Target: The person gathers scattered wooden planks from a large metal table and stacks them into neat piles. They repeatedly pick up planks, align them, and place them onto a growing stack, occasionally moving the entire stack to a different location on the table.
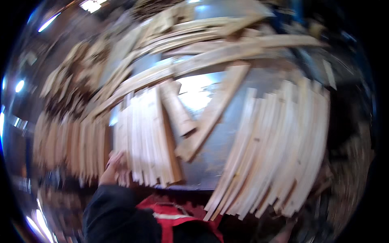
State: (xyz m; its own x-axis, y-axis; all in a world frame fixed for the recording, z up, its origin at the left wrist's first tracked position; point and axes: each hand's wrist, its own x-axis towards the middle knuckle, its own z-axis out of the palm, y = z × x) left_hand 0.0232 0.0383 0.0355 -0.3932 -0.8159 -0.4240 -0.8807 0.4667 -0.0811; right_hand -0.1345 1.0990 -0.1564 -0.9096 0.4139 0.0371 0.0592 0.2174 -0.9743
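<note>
My left hand (pixel 116 160) is at the left edge of the middle row of pale wooden strips (pixel 142 133), near their front ends. Its fingers look bent round the outermost strip, though the picture is blurred. To the right, a wider row of long wooden strips (pixel 275 150) lies side by side, with front ends reaching past the table's near edge. Below those ends, part of my right hand (pixel 287 227) shows dimly at the lower rim; its fingers are hidden. Between the rows, a short board (pixel 178 111) and a longer board (pixel 214 113) lie slanted on the metal table (pixel 206 170).
Farther left stands another row of darker strips (pixel 75 139), with a rough wood pile (pixel 67 83) behind it. A long board (pixel 214 57) crosses behind the rows, and several more strips (pixel 182 35) lie beyond it. Blurred wood pieces (pixel 352 178) are at the far right.
</note>
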